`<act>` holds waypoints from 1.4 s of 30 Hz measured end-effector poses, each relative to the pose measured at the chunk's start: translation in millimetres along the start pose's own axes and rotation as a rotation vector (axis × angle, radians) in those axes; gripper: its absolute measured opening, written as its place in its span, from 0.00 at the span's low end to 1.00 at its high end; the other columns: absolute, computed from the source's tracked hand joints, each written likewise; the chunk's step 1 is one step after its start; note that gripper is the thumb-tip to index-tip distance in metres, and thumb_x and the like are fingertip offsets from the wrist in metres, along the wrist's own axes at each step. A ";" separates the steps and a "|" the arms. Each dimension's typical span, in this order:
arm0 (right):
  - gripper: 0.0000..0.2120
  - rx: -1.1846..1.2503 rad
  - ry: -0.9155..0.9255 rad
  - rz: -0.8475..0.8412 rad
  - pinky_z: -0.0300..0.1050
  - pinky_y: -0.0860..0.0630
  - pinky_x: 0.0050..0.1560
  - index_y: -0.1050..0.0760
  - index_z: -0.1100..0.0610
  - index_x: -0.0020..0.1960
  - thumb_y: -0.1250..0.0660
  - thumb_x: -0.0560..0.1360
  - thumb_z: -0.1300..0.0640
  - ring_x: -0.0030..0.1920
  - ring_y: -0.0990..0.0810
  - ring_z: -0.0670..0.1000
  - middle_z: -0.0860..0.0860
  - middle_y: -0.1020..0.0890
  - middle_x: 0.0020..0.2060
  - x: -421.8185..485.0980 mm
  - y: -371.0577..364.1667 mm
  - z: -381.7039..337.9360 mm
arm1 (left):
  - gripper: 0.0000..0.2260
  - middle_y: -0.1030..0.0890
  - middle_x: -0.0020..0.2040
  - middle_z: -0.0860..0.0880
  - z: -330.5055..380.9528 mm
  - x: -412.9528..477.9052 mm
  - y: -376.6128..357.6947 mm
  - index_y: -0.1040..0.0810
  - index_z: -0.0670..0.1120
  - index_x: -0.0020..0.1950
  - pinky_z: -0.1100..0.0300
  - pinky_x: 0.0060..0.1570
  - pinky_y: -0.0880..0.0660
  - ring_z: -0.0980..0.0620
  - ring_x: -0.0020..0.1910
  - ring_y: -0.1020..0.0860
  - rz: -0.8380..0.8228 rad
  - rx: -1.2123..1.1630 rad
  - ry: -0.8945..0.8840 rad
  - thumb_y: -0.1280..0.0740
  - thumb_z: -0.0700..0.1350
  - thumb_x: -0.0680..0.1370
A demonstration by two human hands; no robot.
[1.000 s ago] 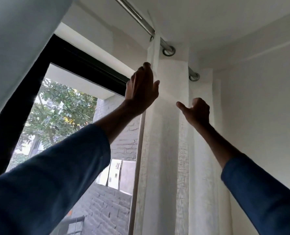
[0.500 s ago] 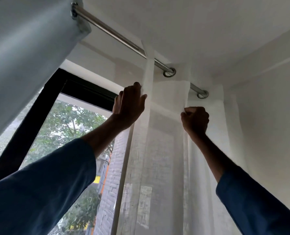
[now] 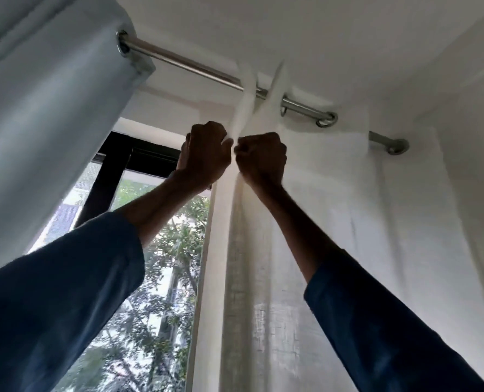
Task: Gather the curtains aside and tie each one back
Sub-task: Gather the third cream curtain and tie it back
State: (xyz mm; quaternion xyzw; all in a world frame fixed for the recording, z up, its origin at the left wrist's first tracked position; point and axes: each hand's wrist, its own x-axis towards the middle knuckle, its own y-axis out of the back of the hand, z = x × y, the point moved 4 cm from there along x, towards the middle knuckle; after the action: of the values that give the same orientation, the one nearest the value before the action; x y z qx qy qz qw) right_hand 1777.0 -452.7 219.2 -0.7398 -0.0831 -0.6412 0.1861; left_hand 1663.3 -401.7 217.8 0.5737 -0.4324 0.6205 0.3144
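Both hands are raised just under the rod [image 3: 192, 66], knuckles almost touching. The left hand [image 3: 206, 155] has its grip closed on the leading edge of the sheer white curtain [image 3: 334, 222]. The right hand [image 3: 262, 159] grips the next fold beside it (fingers curled tight). Bare rod runs leftward to the grey-blue curtain [image 3: 51, 123], with uncovered window [image 3: 161, 278] between the two. Rightward, the white cloth hangs as far as the wall bracket [image 3: 396, 145].
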 end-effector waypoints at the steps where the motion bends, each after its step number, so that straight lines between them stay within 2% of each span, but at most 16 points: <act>1: 0.07 0.021 -0.019 0.015 0.44 0.24 0.37 0.24 0.64 0.33 0.32 0.67 0.61 0.31 0.21 0.53 0.54 0.21 0.26 -0.9 2.1 4.8 | 0.10 0.17 0.40 0.40 -2.6 -0.6 1.2 0.19 0.40 0.43 0.47 0.44 0.21 0.39 0.44 0.18 -0.011 0.012 0.004 0.34 0.46 0.78; 3: 0.09 0.051 -0.017 0.026 0.45 0.33 0.32 0.32 0.66 0.32 0.33 0.66 0.64 0.28 0.32 0.50 0.60 0.30 0.26 -5.2 8.1 15.0 | 0.10 0.16 0.38 0.41 -3.6 -3.0 0.2 0.19 0.39 0.41 0.48 0.44 0.20 0.42 0.42 0.17 -0.049 0.027 -0.002 0.33 0.45 0.77; 4: 0.10 0.056 -0.016 0.021 0.48 0.35 0.31 0.33 0.67 0.32 0.33 0.66 0.64 0.28 0.34 0.51 0.64 0.29 0.28 -9.3 10.7 18.4 | 0.10 0.16 0.37 0.41 -2.6 -4.9 -1.1 0.19 0.39 0.40 0.49 0.43 0.19 0.43 0.40 0.17 -0.065 0.025 -0.008 0.32 0.45 0.77; 7: 0.09 0.108 -0.058 0.013 0.53 0.25 0.34 0.25 0.69 0.35 0.30 0.66 0.63 0.28 0.27 0.60 0.67 0.21 0.33 -20.6 18.8 30.2 | 0.12 0.17 0.35 0.42 3.9 -9.7 -6.5 0.20 0.39 0.37 0.51 0.40 0.20 0.45 0.37 0.17 -0.108 0.002 -0.039 0.32 0.43 0.77; 9: 0.08 0.086 -0.098 0.011 0.57 0.20 0.38 0.22 0.70 0.39 0.29 0.66 0.64 0.34 0.21 0.66 0.67 0.19 0.36 -24.8 24.9 39.7 | 0.14 0.20 0.31 0.43 10.4 -12.7 -10.9 0.23 0.39 0.33 0.52 0.36 0.22 0.46 0.33 0.20 -0.137 -0.006 -0.057 0.33 0.43 0.78; 11: 0.07 0.046 -0.112 0.009 0.51 0.24 0.34 0.23 0.70 0.38 0.29 0.66 0.65 0.33 0.24 0.65 0.65 0.19 0.33 -29.2 31.2 45.9 | 0.18 0.27 0.26 0.47 16.5 -17.1 -14.7 0.29 0.42 0.28 0.56 0.33 0.28 0.48 0.28 0.25 -0.154 -0.015 -0.068 0.33 0.43 0.78; 13: 0.09 0.023 -0.133 0.007 0.44 0.37 0.32 0.29 0.68 0.32 0.30 0.65 0.65 0.29 0.36 0.55 0.62 0.29 0.26 -34.3 36.6 50.5 | 0.21 0.32 0.24 0.51 21.6 -24.2 -18.8 0.35 0.46 0.26 0.60 0.34 0.33 0.53 0.26 0.31 -0.163 -0.019 -0.081 0.32 0.43 0.77; 14: 0.09 0.018 -0.146 0.006 0.43 0.39 0.32 0.30 0.66 0.30 0.31 0.65 0.65 0.28 0.37 0.51 0.59 0.30 0.25 -37.4 38.9 53.8 | 0.22 0.32 0.24 0.52 23.6 -28.8 -21.5 0.35 0.46 0.26 0.60 0.34 0.34 0.53 0.26 0.31 -0.171 -0.022 -0.091 0.31 0.44 0.77; 16: 0.06 0.004 -0.164 0.019 0.35 0.35 0.32 0.22 0.59 0.32 0.30 0.68 0.62 0.28 0.29 0.43 0.49 0.22 0.26 -43.3 43.3 59.3 | 0.20 0.29 0.25 0.50 26.2 -38.6 -26.3 0.32 0.45 0.27 0.57 0.34 0.29 0.51 0.28 0.28 -0.193 -0.031 -0.111 0.30 0.45 0.77; 17: 0.03 -0.019 -0.167 0.030 0.32 0.32 0.36 0.17 0.56 0.38 0.29 0.70 0.60 0.34 0.24 0.41 0.46 0.17 0.33 -46.5 45.4 60.2 | 0.18 0.27 0.27 0.49 27.4 -43.1 -28.1 0.29 0.43 0.28 0.55 0.35 0.26 0.50 0.29 0.26 -0.203 -0.034 -0.122 0.30 0.45 0.76; 19: 0.09 -0.087 -0.156 0.055 0.34 0.33 0.46 0.18 0.58 0.50 0.29 0.71 0.57 0.45 0.22 0.44 0.45 0.17 0.44 -52.9 47.5 61.8 | 0.14 0.23 0.30 0.47 29.7 -50.6 -31.1 0.25 0.41 0.32 0.53 0.36 0.22 0.50 0.31 0.23 -0.210 -0.037 -0.141 0.29 0.45 0.75; 21: 0.13 -0.109 -0.128 0.053 0.30 0.36 0.43 0.22 0.59 0.54 0.28 0.70 0.60 0.45 0.24 0.44 0.45 0.20 0.45 -58.7 48.1 62.5 | 0.12 0.22 0.31 0.47 31.1 -55.2 -32.6 0.24 0.41 0.34 0.51 0.37 0.22 0.49 0.33 0.22 -0.210 -0.038 -0.142 0.28 0.45 0.74; 24: 0.16 -0.152 -0.053 0.068 0.27 0.35 0.37 0.24 0.59 0.56 0.30 0.69 0.66 0.43 0.22 0.47 0.48 0.19 0.46 -68.7 56.0 66.1 | 0.08 0.19 0.34 0.48 30.7 -59.5 -33.6 0.22 0.43 0.38 0.51 0.39 0.21 0.50 0.35 0.20 -0.204 -0.032 -0.108 0.27 0.45 0.71; 30: 0.12 -0.294 0.140 0.111 0.17 0.39 0.46 0.21 0.61 0.55 0.28 0.73 0.68 0.40 0.24 0.47 0.54 0.18 0.46 -85.6 72.1 64.2 | 0.09 0.17 0.35 0.47 38.6 -62.8 -31.8 0.19 0.41 0.37 0.52 0.42 0.20 0.50 0.36 0.18 -0.214 -0.060 -0.078 0.27 0.46 0.72; 36: 0.07 -0.276 0.287 0.077 0.39 0.26 0.45 0.18 0.61 0.52 0.28 0.74 0.65 0.41 0.19 0.51 0.54 0.17 0.43 -97.3 68.6 54.1 | 0.15 0.19 0.30 0.39 46.3 -68.1 -39.8 0.20 0.35 0.33 0.47 0.37 0.21 0.42 0.33 0.18 -0.291 -0.199 -0.017 0.30 0.41 0.78; 42: 0.09 -0.274 0.300 0.054 0.32 0.32 0.47 0.17 0.61 0.55 0.26 0.76 0.60 0.43 0.17 0.51 0.55 0.16 0.46 -104.2 68.2 60.6 | 0.11 0.15 0.39 0.37 37.8 -78.1 -46.5 0.16 0.33 0.43 0.46 0.39 0.16 0.43 0.37 0.14 -0.371 -0.391 0.178 0.34 0.39 0.80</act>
State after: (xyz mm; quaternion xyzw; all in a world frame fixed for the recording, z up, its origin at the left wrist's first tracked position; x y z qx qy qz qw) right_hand 1840.3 -480.0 99.1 -0.6563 0.0532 -0.7444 0.1111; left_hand 1732.4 -407.3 148.0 0.5148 -0.4022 0.5051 0.5640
